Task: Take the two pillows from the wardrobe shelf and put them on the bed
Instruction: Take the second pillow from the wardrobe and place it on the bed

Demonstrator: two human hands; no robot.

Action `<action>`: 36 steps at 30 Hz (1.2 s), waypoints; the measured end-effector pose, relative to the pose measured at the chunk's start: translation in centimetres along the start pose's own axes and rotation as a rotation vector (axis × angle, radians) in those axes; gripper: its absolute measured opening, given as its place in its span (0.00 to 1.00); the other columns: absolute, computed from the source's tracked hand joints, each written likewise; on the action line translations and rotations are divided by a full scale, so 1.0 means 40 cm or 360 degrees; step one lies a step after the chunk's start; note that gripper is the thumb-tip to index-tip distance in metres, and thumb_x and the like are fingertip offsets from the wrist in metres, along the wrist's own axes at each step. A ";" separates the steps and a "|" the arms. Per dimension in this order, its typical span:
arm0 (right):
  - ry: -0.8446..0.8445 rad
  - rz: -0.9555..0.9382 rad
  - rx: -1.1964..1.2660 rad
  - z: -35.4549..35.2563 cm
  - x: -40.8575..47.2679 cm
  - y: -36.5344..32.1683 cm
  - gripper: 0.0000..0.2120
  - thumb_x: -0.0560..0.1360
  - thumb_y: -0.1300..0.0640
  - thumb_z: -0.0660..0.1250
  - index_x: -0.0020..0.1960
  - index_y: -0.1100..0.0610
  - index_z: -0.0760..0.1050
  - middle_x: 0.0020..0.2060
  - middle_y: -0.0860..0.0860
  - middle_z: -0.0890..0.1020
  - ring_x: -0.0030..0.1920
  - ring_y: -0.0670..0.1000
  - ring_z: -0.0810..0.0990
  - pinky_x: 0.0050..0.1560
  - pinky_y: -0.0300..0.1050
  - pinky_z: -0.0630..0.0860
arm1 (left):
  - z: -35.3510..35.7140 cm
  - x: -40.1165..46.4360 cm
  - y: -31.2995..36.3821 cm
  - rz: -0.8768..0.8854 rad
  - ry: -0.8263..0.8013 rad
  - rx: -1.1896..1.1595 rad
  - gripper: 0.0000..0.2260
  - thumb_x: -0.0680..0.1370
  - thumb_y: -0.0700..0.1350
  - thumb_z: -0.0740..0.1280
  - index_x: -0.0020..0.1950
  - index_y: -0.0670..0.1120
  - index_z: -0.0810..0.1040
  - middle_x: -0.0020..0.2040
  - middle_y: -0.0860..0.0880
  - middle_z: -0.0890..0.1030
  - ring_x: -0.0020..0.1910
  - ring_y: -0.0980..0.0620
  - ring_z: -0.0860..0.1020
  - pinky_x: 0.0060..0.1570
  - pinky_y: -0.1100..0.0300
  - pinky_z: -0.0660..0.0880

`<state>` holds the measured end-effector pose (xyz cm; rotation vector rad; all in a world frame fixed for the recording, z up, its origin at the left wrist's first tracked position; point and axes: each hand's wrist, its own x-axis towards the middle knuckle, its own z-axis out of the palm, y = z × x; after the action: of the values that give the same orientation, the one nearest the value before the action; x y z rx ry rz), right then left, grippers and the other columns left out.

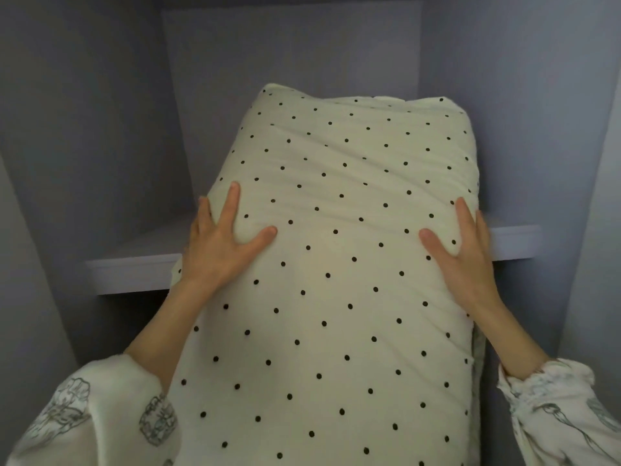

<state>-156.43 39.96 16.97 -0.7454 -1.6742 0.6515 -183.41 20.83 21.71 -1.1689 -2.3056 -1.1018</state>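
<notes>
A cream pillow [336, 264] with black dots lies half across the front edge of the wardrobe shelf [131, 264], its near end hanging toward the person. The left hand [221, 243] and right hand [463, 250] clasp its two sides, fingers [232, 200] spread and pressing into the stuffing. This looks like the take-out step. Next it needs drawing clear of the shelf and carrying to the bed, which is out of view. Whether a second pillow sits beneath, I cannot tell.

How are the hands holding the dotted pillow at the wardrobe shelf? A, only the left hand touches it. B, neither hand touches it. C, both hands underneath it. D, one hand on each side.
D: the left hand and right hand press opposite edges of the pillow.
</notes>
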 end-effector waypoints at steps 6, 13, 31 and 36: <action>-0.0079 0.0138 0.0011 0.000 -0.016 -0.003 0.40 0.61 0.25 0.61 0.67 0.27 0.46 0.70 0.48 0.61 0.69 0.50 0.61 0.69 0.53 0.59 | -0.039 0.019 -0.022 -0.0071 -0.0212 -0.0201 0.42 0.58 0.78 0.60 0.66 0.76 0.41 0.75 0.46 0.59 0.71 0.41 0.62 0.68 0.43 0.61; -0.0008 0.0210 0.0011 0.009 -0.018 -0.024 0.36 0.66 0.30 0.63 0.68 0.27 0.47 0.68 0.52 0.65 0.67 0.53 0.63 0.68 0.53 0.60 | -0.048 0.027 -0.038 -0.0052 -0.0222 -0.0348 0.39 0.57 0.79 0.60 0.64 0.79 0.44 0.71 0.45 0.65 0.68 0.41 0.66 0.67 0.42 0.63; -0.0126 0.0260 -0.0087 -0.118 -0.303 0.011 0.38 0.61 0.25 0.61 0.66 0.26 0.48 0.53 0.46 0.62 0.60 0.57 0.68 0.55 0.51 0.65 | -0.036 -0.457 0.000 -0.0318 0.0026 -0.0420 0.40 0.64 0.66 0.70 0.66 0.76 0.46 0.57 0.51 0.59 0.52 0.47 0.66 0.58 0.44 0.70; -0.0355 0.0224 -0.0006 -0.223 -0.401 0.019 0.37 0.61 0.27 0.63 0.65 0.27 0.51 0.56 0.48 0.62 0.51 0.51 0.67 0.52 0.42 0.63 | -0.037 -0.691 0.056 -0.0496 0.0165 -0.0461 0.39 0.65 0.63 0.71 0.67 0.74 0.50 0.56 0.50 0.62 0.52 0.49 0.68 0.53 0.55 0.68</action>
<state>-144.98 28.55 8.24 -0.8229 -1.8369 0.8564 -164.89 5.70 7.59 -0.8329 -2.3551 -1.6123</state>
